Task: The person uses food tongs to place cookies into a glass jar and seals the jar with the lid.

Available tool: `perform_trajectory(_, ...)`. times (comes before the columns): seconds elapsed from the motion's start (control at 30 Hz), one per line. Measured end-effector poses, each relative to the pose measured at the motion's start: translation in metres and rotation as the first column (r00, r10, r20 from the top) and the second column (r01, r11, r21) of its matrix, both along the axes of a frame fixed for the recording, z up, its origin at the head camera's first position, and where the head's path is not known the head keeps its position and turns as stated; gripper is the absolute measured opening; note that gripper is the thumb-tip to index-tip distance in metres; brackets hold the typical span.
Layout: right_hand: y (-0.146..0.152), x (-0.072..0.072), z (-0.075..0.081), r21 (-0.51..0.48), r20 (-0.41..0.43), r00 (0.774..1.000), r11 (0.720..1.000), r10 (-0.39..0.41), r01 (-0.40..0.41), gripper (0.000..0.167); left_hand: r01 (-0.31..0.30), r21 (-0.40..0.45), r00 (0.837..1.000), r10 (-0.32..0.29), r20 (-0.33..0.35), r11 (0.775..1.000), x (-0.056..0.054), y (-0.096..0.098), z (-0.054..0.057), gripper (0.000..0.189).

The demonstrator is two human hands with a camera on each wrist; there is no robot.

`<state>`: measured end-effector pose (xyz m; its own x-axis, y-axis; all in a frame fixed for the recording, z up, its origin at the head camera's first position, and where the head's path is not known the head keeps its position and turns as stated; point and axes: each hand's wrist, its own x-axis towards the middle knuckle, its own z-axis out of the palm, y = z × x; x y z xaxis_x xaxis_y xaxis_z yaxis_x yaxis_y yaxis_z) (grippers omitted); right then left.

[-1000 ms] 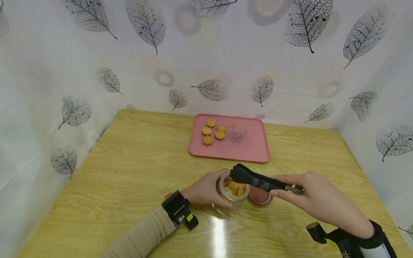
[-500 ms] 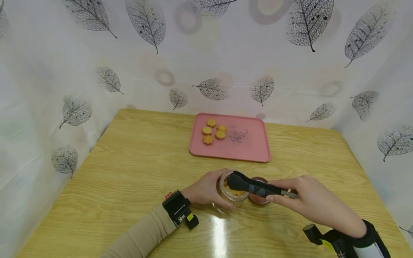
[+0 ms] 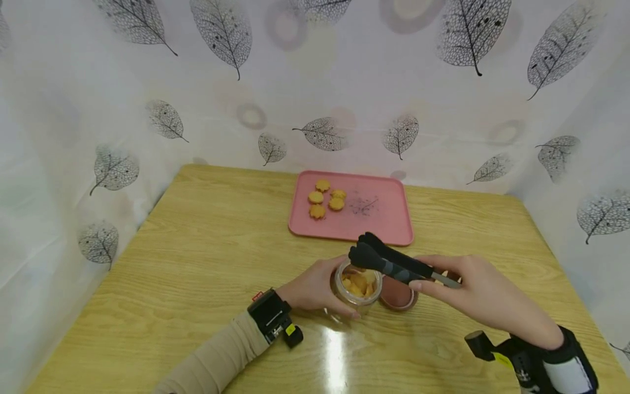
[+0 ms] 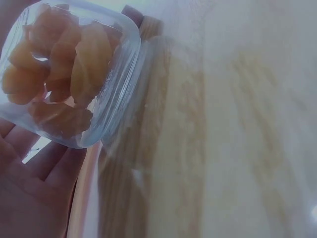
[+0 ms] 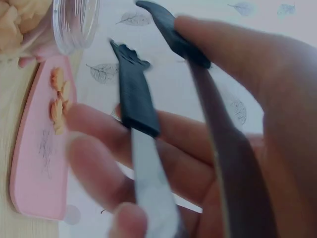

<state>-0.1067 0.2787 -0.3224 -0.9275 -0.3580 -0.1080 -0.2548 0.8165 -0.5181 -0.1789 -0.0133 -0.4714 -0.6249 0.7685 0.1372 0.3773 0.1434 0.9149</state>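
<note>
From the head view, we see the left hand [image 3: 317, 284] curled around the side of a clear jar [image 3: 361, 302], gripping it on the wooden tabletop [image 3: 221, 219]. Yellow-brown cookies [image 3: 358, 283] lie inside, and the jar's mouth faces up toward us. The right hand [image 3: 474, 284] pinches a pair of tongs [image 3: 389, 268], metal at the handle and black toward the tips. The tips stand apart over the far rim of the jar. A reddish-brown lid [image 3: 397, 294] lies just beside the jar, partly under the line of the tongs; we cannot tell whether the two touch. Beyond them, near the back edge, a pink tray [image 3: 389, 213] carries five more cookies [image 3: 337, 204] grouped on its left half, with a dark twig print right of them. Behind the tabletop we see a pale cloth [image 3: 206, 109] printed with leaves. Each wrist wears a black camera [image 3: 270, 317], and a beige sleeve [image 3: 216, 353] covers the left forearm.

From the left wrist, we look through the jar's wall at the stacked cookies, with the left hand's fingers bent behind the glass. The wood grain looks blurred.

From the right wrist, we find the tongs' two arms spread, held between the thumb and fingers of the right hand. The jar's mouth and the tray appear at the left.
</note>
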Motion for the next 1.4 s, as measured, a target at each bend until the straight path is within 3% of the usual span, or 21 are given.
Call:
perform_trajectory(0.13,-0.005,-0.016,0.0,0.001,-0.068,0.996,0.999,-0.051,0.052,0.055,0.001,0.008,1.0,-0.001,0.0,1.0,-0.001,0.001,0.0,0.087)
perform_trajectory(0.3,-0.018,-0.05,-0.014,0.039,-0.104,0.992,0.997,-0.067,0.071,0.063,0.006,0.012,1.0,-0.006,0.004,1.0,0.0,0.001,0.0,0.088)
perform_trajectory(0.53,-0.039,-0.109,-0.048,0.025,-0.131,0.991,0.999,-0.03,0.033,0.051,-0.004,0.006,1.0,0.004,-0.008,1.0,-0.001,0.002,-0.002,0.089)
perform_trajectory(0.73,-0.059,-0.14,-0.068,-0.015,-0.114,0.993,0.999,-0.033,0.032,0.037,-0.001,0.008,1.0,0.001,-0.003,1.0,-0.001,0.002,-0.003,0.088)
perform_trajectory(0.83,-0.069,-0.147,-0.072,-0.01,-0.129,0.991,0.999,-0.036,0.035,0.036,-0.006,0.003,1.0,0.006,-0.016,1.0,-0.002,0.001,-0.003,0.087)
perform_trajectory(1.07,-0.085,-0.156,-0.083,0.103,-0.102,0.994,0.994,-0.037,0.048,0.054,-0.008,0.009,1.0,0.008,-0.024,1.0,-0.001,0.002,-0.002,0.087)
perform_trajectory(1.23,-0.09,-0.153,-0.085,0.102,-0.09,0.994,0.992,-0.059,0.068,0.049,-0.003,0.017,1.0,0.004,-0.015,1.0,0.0,0.002,-0.002,0.088)
perform_trajectory(1.4,-0.09,-0.148,-0.084,0.078,-0.144,0.989,0.996,-0.039,0.05,0.034,-0.005,0.02,1.0,0.005,-0.024,1.0,-0.001,0.001,-0.001,0.088)
